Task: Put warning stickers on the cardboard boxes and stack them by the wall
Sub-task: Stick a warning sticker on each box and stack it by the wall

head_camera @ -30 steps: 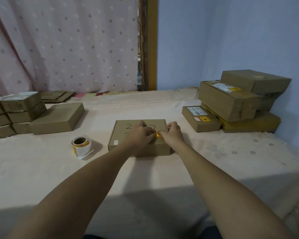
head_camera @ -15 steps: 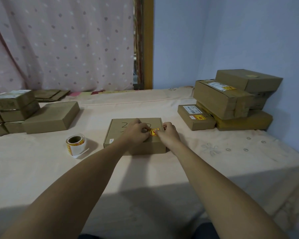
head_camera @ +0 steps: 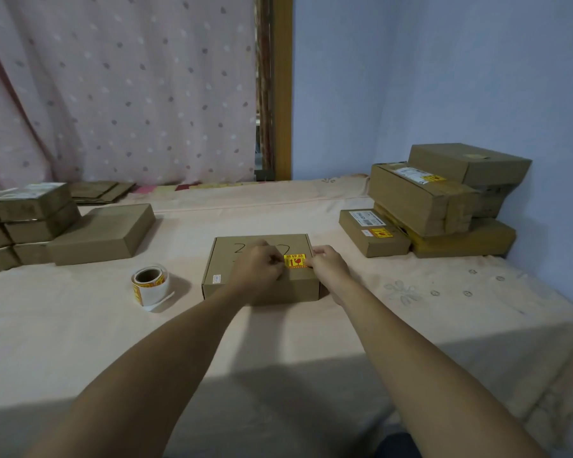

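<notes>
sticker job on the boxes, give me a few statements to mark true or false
1. A yellow sticker lies on top of the middle box. True.
2. The sticker roll sits to the right of that box. False: it sits to its left, on the sheet.
3. Both hands are at the sticker, the left hand on its left side and the right hand on its right. True.
4. The flat box beside the wall stack has no yellow sticker. False: it bears one on its top.
5. The middle box stands open. False: its lid is shut, with handwriting on top.
</notes>
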